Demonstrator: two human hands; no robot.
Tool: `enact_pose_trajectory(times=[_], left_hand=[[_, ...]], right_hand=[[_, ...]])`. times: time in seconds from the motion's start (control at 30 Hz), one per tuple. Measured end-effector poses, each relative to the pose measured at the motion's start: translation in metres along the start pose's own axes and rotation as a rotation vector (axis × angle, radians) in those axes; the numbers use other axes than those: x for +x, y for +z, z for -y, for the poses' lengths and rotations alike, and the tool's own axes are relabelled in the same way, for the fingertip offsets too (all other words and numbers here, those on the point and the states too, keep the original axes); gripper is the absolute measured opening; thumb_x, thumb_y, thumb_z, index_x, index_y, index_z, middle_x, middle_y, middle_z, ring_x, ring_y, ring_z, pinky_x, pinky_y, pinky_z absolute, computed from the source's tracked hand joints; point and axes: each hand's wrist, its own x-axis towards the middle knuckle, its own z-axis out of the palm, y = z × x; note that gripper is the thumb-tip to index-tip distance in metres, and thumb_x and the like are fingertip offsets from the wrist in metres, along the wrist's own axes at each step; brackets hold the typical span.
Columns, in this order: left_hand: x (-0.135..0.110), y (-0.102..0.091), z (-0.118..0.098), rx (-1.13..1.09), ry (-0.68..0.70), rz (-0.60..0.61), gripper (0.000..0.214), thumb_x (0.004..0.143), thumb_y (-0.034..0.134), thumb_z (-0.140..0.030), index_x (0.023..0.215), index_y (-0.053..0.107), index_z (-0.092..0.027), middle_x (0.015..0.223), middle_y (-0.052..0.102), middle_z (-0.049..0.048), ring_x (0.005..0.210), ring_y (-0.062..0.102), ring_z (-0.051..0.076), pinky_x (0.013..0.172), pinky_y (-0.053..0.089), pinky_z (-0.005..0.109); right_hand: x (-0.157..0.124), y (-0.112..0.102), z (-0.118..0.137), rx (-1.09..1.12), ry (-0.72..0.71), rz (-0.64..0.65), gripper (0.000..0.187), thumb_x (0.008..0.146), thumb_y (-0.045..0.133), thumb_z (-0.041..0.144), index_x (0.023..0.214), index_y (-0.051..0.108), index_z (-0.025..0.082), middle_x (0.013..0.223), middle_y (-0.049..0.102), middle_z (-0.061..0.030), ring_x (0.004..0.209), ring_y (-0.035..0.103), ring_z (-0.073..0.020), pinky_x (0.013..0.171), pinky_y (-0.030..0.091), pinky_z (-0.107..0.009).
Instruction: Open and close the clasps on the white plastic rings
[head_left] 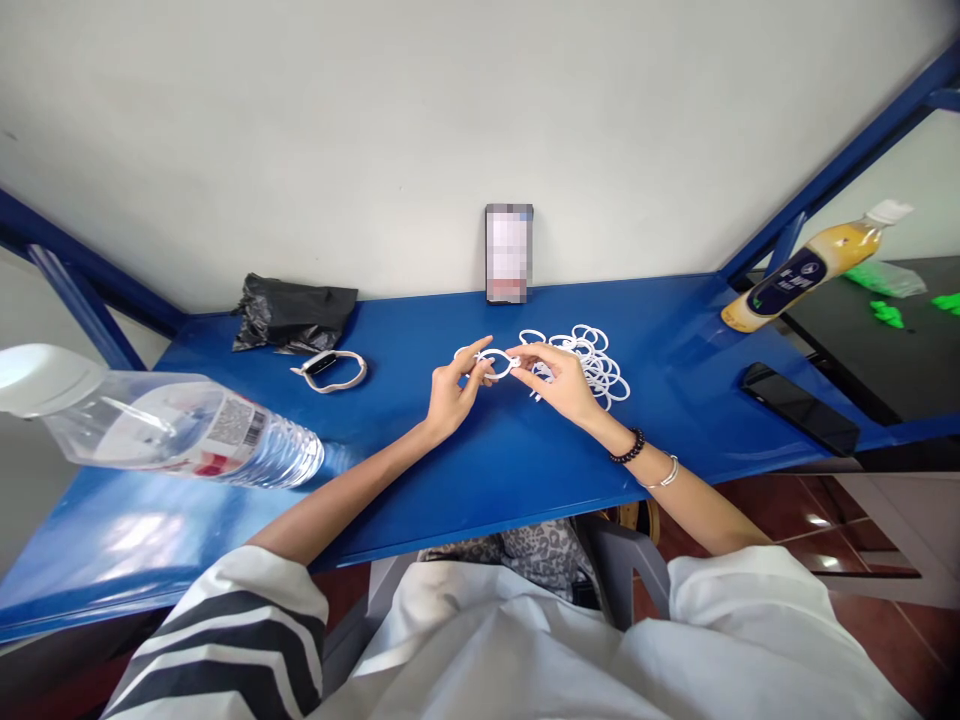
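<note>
Between my two hands, just above the blue table (480,455), is a white ring (496,376). My left hand (454,388) pinches its left side, and part of another white ring shows behind those fingers. My right hand (559,380) pinches the ring's right side with thumb and forefinger; a small white end sits at the fingertips. A loose pile of several white rings (611,380) lies on the table behind and to the right of my right hand, which hides part of it. Whether the held rings are linked, I cannot tell.
A water bottle (202,425) stands at the left, near a watch (349,372) and a black plastic bag (296,310). One phone (509,255) leans against the wall; another phone (801,408) lies at the right beside a yellow drink bottle (802,275).
</note>
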Motion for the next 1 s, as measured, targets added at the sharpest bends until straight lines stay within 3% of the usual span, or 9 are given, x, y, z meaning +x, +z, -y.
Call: enact_pose_trajectory(times=[0.17, 0.3, 0.43, 0.7, 1.0], left_hand=[[0.000, 0.000, -0.003, 0.003, 0.056, 0.032, 0.046, 0.091, 0.061, -0.045, 0.129, 0.058, -0.021, 0.072, 0.069, -0.0013, 0.063, 0.065, 0.010, 0.068, 0.056, 0.023], [0.001, 0.000, -0.003, 0.018, 0.121, 0.052, 0.058, 0.080, 0.073, -0.048, 0.130, 0.056, -0.022, 0.080, 0.070, -0.0005, 0.070, 0.065, 0.011, 0.072, 0.057, 0.025], [0.001, 0.001, -0.004, 0.026, 0.108, 0.058, 0.049, 0.083, 0.071, -0.044, 0.124, 0.057, -0.021, 0.080, 0.069, -0.0004, 0.070, 0.065, 0.011, 0.073, 0.056, 0.025], [0.002, -0.001, -0.009, 0.159, 0.171, 0.020, 0.041, 0.080, 0.074, -0.045, 0.108, 0.061, -0.018, 0.094, 0.070, 0.0053, 0.081, 0.065, 0.016, 0.075, 0.054, 0.030], [0.003, -0.003, -0.009, 0.227, 0.193, 0.081, 0.039, 0.083, 0.069, -0.048, 0.107, 0.061, -0.019, 0.098, 0.070, 0.0074, 0.088, 0.064, 0.020, 0.078, 0.053, 0.034]], right_hand=[[0.001, -0.002, 0.003, -0.166, -0.136, -0.068, 0.017, 0.092, 0.062, 0.035, 0.101, 0.072, 0.025, 0.087, 0.073, -0.0030, 0.075, 0.067, -0.0177, 0.074, 0.058, -0.035], [0.001, -0.003, 0.002, -0.223, -0.204, -0.093, 0.016, 0.093, 0.061, 0.034, 0.102, 0.071, 0.025, 0.094, 0.074, -0.0043, 0.085, 0.069, -0.0201, 0.082, 0.058, -0.040], [0.001, -0.002, 0.004, -0.214, -0.233, -0.106, 0.013, 0.092, 0.063, 0.030, 0.101, 0.069, 0.024, 0.098, 0.074, -0.0044, 0.088, 0.069, -0.0198, 0.085, 0.057, -0.040], [0.000, -0.001, 0.005, -0.167, -0.212, -0.095, 0.012, 0.093, 0.060, 0.032, 0.091, 0.068, 0.023, 0.089, 0.071, -0.0037, 0.078, 0.065, -0.0175, 0.072, 0.056, -0.035], [-0.002, 0.000, 0.008, -0.192, -0.125, -0.066, 0.019, 0.092, 0.060, 0.040, 0.084, 0.069, 0.025, 0.083, 0.071, -0.0041, 0.083, 0.066, -0.0223, 0.081, 0.054, -0.042]])
